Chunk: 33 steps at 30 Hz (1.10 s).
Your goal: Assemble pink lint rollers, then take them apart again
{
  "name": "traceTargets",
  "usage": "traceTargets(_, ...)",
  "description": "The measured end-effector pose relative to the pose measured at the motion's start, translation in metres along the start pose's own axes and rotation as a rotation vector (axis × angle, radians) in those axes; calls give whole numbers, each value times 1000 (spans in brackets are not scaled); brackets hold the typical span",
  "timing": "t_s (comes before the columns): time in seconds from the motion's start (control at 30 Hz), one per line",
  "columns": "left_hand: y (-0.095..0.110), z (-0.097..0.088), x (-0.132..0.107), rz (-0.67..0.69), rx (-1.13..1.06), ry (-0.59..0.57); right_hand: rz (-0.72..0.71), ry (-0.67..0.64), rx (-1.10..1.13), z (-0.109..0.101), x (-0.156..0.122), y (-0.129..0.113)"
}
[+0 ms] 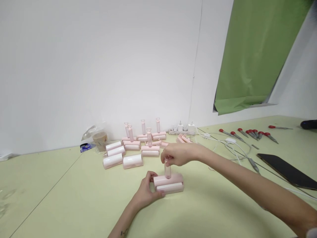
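A pink lint roller [169,183] stands on the pale green table [74,198] in front of me. My left hand [146,191] is closed around the left end of its case. My right hand [179,154] pinches the top of its upright translucent pink handle [167,171]. Behind it stand several more pink lint rollers [146,140] with handles up, and a few closed white-and-pink cases [122,158] lie to their left.
Several red-handled screwdrivers [250,133] lie at the back right. A white power strip [182,129] with chargers and white cables [231,143] runs along the wall. A dark tablet [287,170] lies at the right. A paper cup [100,140] and plastic wrap sit at the back left.
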<state>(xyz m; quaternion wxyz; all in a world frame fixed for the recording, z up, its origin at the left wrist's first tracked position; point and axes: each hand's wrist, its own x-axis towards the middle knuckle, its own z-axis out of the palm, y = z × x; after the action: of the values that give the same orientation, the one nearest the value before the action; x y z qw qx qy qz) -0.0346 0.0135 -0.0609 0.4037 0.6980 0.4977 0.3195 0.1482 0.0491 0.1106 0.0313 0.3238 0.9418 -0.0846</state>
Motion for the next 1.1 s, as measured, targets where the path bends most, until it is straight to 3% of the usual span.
traceTargets(0.27, 3, -1, -1, 1, 20, 0, 131, 6, 14, 3, 14, -16)
traceTargets(0.37, 5, -2, -1, 8, 29, -15, 121, 4, 61, 1, 11, -7)
traceTargets(0.5, 0, -4, -4, 3, 54, -51, 72, 131, 318, 10, -17, 40)
traceTargets(0.53, -2, -5, -3, -11, 47, -67, 132, 222, 326, 17, -28, 55)
traceTargets(0.6, -4, -10, -1, -22, 5, -51, 302, 284, 201, 37, -54, 85)
traceTargets(0.73, 15, -20, 14, 149, -173, 209, 407, 295, 104, 87, -101, 125)
traceTargets(0.8, 36, -17, 25, 249, -232, 250, 390, 312, 76, 105, -115, 133)
traceTargets(0.87, 57, -8, 36, 318, -269, 210, 353, 327, 64, 116, -119, 137)
traceTargets(0.97, 77, 12, 49, 392, -338, 200, 291, 333, 70, 114, -112, 135)
traceTargets(1.03, 80, 22, 56, 355, -411, 178, 245, 366, 120, 105, -99, 124)
traceTargets(1.1, 77, 29, 59, 253, -485, 109, 180, 480, 269, 93, -80, 104)
